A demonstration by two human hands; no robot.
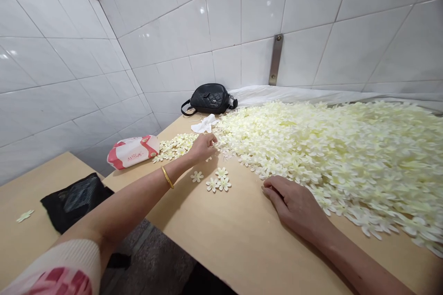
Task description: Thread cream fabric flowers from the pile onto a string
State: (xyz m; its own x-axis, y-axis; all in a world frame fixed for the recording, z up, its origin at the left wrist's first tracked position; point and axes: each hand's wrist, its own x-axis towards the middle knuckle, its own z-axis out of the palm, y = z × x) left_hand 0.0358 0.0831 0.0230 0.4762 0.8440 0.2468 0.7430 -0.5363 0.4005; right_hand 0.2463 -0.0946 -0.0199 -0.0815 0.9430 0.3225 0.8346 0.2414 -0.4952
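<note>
My left hand (203, 148), with a gold bangle (167, 177) on the wrist, reaches over the table between two groups of artificial flowers. Its fingers are bent together, and whatever they may hold is hidden. Just in front of it on the bare wood lie several loose white-yellow flowers (223, 183). My right hand (294, 203) rests on the table at the near edge of a large flower pile (332, 147). The fingers there are curled in with the thumb against them, and I see nothing between them. A smaller flower group (176, 146) lies beyond my left wrist.
A red-and-white packet (133, 152) lies at the table's left edge. At the back stand a black bag (209, 98) and a crumpled white tissue (204, 124). A black mesh pouch (78, 198) and one flower (25, 215) lie on the left table (20, 258). Tiled walls close off the back.
</note>
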